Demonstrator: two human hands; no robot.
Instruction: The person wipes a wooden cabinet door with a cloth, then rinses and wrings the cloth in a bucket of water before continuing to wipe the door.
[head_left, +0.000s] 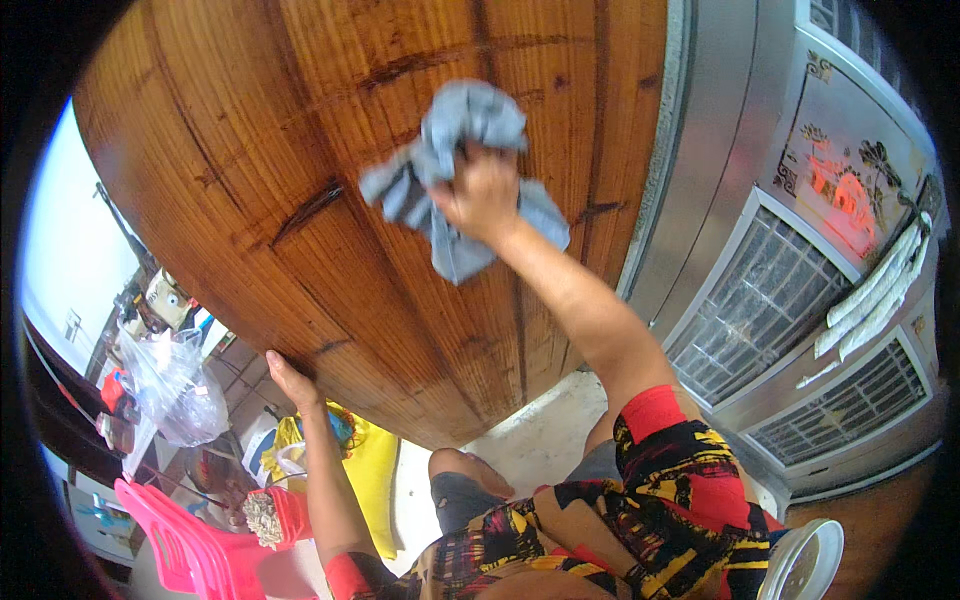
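A large upright panel of varnished wooden planks (405, 315), marked with dark knots and streaks, fills the space before me. My right hand (484, 187) grips a crumpled grey-blue cloth (465, 251) and presses it against the upper middle of the panel. The cloth bunches above the knuckles and spreads out beneath them; hand and cloth are slightly blurred. At the panel's lower left edge, my left hand (295, 381) holds on, with some of its fingers hidden behind the wood.
Metal cabinet doors with patterned glass (757, 292) stand at right, a white cloth (874, 292) hanging there. Pink plastic chairs (176, 536), a yellow sack (375, 480) and a clear plastic bag (176, 390) are at left. A white bucket (806, 559) sits at lower right.
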